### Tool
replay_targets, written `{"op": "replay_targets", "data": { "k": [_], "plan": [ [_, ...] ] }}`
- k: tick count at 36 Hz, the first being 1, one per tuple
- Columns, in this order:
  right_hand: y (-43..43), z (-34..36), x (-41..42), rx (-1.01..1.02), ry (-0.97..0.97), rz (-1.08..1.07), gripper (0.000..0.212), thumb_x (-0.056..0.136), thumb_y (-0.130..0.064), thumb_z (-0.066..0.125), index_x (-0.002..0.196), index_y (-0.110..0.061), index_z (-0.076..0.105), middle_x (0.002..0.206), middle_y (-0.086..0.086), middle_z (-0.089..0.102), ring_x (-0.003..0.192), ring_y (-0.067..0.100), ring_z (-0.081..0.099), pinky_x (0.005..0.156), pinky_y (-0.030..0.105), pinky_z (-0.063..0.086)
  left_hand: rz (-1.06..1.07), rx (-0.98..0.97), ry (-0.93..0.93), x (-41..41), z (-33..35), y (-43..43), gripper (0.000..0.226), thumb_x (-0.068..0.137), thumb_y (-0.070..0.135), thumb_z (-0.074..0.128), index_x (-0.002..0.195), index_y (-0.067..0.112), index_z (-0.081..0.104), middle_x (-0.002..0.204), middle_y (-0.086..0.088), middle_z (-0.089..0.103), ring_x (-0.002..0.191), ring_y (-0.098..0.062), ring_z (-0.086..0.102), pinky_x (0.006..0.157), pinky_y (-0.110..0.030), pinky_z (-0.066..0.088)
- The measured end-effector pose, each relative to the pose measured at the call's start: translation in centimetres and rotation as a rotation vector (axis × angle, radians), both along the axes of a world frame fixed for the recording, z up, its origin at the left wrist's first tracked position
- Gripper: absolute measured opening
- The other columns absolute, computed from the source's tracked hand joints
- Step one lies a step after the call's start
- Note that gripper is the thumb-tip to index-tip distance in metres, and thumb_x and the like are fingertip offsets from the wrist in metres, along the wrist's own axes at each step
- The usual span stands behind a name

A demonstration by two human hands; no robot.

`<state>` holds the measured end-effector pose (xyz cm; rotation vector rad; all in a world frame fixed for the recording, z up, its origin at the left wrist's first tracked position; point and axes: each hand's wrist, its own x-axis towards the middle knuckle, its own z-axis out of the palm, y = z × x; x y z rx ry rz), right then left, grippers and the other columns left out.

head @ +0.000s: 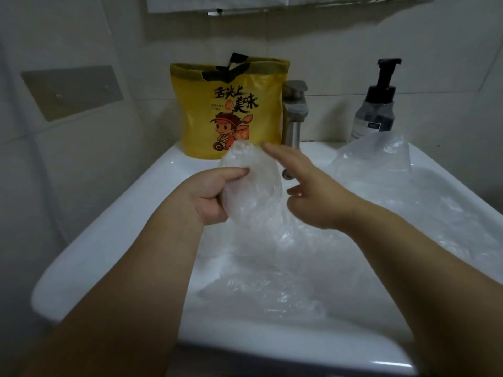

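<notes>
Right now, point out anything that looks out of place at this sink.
Crumpled clear plastic fills the sink, odd for a washbasin; the left hand grips a bunch of it. A yellow bag with a torn top stands on the rim beside the faucet.

Both bare forearms reach forward from the lower edge, and the hands nearly meet. The left grip [215, 195] has the thumb flat on top and the fingers curled below, pinching a clear plastic bag [255, 172]. The right grip [313, 197] is just beside it, relaxed, with the index finger stretched forward, holding nothing.
</notes>
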<state>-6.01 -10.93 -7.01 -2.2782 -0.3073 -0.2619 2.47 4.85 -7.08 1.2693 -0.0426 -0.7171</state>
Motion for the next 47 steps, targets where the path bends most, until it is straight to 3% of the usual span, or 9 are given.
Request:
{"op": "replay_targets", "data": {
  "k": [3, 7, 11, 15, 24, 29, 36, 43, 47],
  "plan": [
    [0.8, -0.2, -0.3, -0.143, -0.134, 0.025, 0.084, 0.083, 0.004, 0.059, 0.117, -0.066, 0.027, 0.16, -0.004, 0.009, 0.147, 0.016, 0.008, 0.114, 0.042, 0.028, 0.011, 0.022, 0.006, 0.4, -0.4, 0.0, 0.03, 0.094, 0.014, 0.054, 0.122, 0.005, 0.063, 0.101, -0.012, 0.073, 0.086, -0.023, 0.072, 0.069, -0.036, 0.058],
    [1.3, -0.1, -0.5, -0.24, -0.22, 0.028, 0.027, 0.084, -0.019, 0.063, 0.109, -0.028, 0.07, 0.138, -0.004, 0.052, 0.13, 0.015, 0.039, 0.107, 0.021, 0.026, -0.004, 0.043, -0.016, 0.2, -0.5, -0.2, 0.031, 0.094, 0.011, 0.055, 0.123, 0.002, 0.061, 0.092, -0.012, 0.072, 0.071, -0.02, 0.072, 0.052, -0.028, 0.056],
    [1.4, 0.1, -0.5, -0.006, -0.191, -0.047, 0.018, 0.09, -0.026, 0.063, 0.095, -0.012, 0.074, 0.08, -0.005, 0.069, 0.074, 0.008, 0.062, 0.067, 0.019, 0.046, 0.051, 0.104, -0.204, 0.0, -0.4, -0.9, 0.014, 0.085, 0.004, 0.069, 0.098, 0.005, 0.068, 0.073, -0.001, 0.071, 0.058, -0.005, 0.068, 0.052, -0.016, 0.054],
    [1.1, 0.3, 0.0, 0.232, -0.113, -0.15, 0.04, 0.093, -0.031, 0.059, 0.09, 0.008, 0.066, 0.062, 0.014, 0.049, 0.041, 0.01, 0.038, 0.046, 0.022, 0.033, -0.012, 0.094, -0.323, -0.3, -0.5, -1.3, 0.015, 0.091, 0.003, 0.059, 0.091, 0.014, 0.069, 0.076, 0.003, 0.069, 0.064, -0.004, 0.065, 0.056, -0.016, 0.053],
    [0.7, -0.2, 0.8, 0.451, -0.05, -0.355, 0.018, 0.091, -0.029, 0.062, 0.079, -0.017, 0.067, 0.077, 0.004, 0.065, 0.071, 0.011, 0.057, 0.061, 0.02, 0.044, -0.126, 0.078, -0.405, -1.3, -0.2, -1.2, 0.027, 0.092, -0.009, 0.049, 0.103, 0.01, 0.065, 0.093, -0.004, 0.067, 0.073, -0.008, 0.065, 0.056, -0.016, 0.054],
    [0.4, 0.0, 1.3, 0.718, 0.234, -0.381, 0.039, 0.084, -0.035, 0.068, 0.113, -0.01, 0.057, 0.105, 0.009, 0.066, 0.093, 0.024, 0.066, 0.08, 0.039, 0.055, -0.216, 0.098, -0.407, -1.6, -0.2, -1.0, 0.023, 0.093, -0.008, 0.05, 0.1, 0.008, 0.065, 0.083, -0.001, 0.068, 0.068, -0.007, 0.068, 0.053, -0.016, 0.053],
    [-0.1, 0.7, 0.9, 1.135, 0.473, -0.269, 0.034, 0.086, -0.012, 0.064, 0.119, -0.003, 0.059, 0.106, 0.014, 0.071, 0.083, 0.023, 0.07, 0.059, 0.027, 0.057, -0.28, 0.102, -0.389, -1.6, -0.3, -0.8, 0.02, 0.096, -0.003, 0.047, 0.101, 0.006, 0.064, 0.081, -0.001, 0.07, 0.071, -0.007, 0.069, 0.061, -0.02, 0.056],
    [-0.4, 0.9, 0.7, 0.893, 0.267, -0.229, 0.064, 0.08, -0.002, 0.07, 0.137, -0.005, 0.042, 0.116, 0.015, 0.062, 0.091, 0.029, 0.069, 0.077, 0.04, 0.059, -0.34, 0.08, -0.296, -0.8, 0.0, -0.1, 0.067, 0.073, 0.052, 0.074, 0.13, 0.02, 0.059, 0.128, -0.01, 0.063, 0.117, -0.027, 0.061, 0.098, -0.043, 0.05],
    [0.1, 0.2, 0.8, 0.703, 0.33, -0.176, 0.077, 0.076, -0.004, 0.076, 0.142, -0.011, 0.036, 0.119, 0.019, 0.058, 0.097, 0.033, 0.068, 0.089, 0.049, 0.054, -0.366, -0.004, -0.279, -1.3, -0.4, -0.5, 0.066, 0.074, 0.046, 0.073, 0.128, 0.011, 0.059, 0.125, -0.014, 0.065, 0.115, -0.027, 0.063, 0.097, -0.041, 0.052]
  ]
}}
